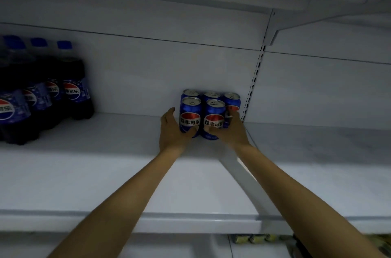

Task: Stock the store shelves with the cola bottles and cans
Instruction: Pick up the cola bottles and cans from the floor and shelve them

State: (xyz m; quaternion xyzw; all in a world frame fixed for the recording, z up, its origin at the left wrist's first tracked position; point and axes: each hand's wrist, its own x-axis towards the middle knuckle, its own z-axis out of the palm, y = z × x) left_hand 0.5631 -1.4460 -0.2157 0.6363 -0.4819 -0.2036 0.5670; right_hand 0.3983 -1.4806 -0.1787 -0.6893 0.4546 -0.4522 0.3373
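On a mostly bare white shelf [105,173], left hand [172,131] and right hand [230,131] clasp front Pepsi cans [210,114], Pepsi bottles [42,92] already stocked, much space unfilled.

Five cola cans [208,113] between the fingers [169,115] of both hands; at least four cola bottles [42,90] far left of them.

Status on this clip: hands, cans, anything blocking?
Left hand and right hand cupping the can cluster on the shelf. Bottles far left. Nothing blocking.
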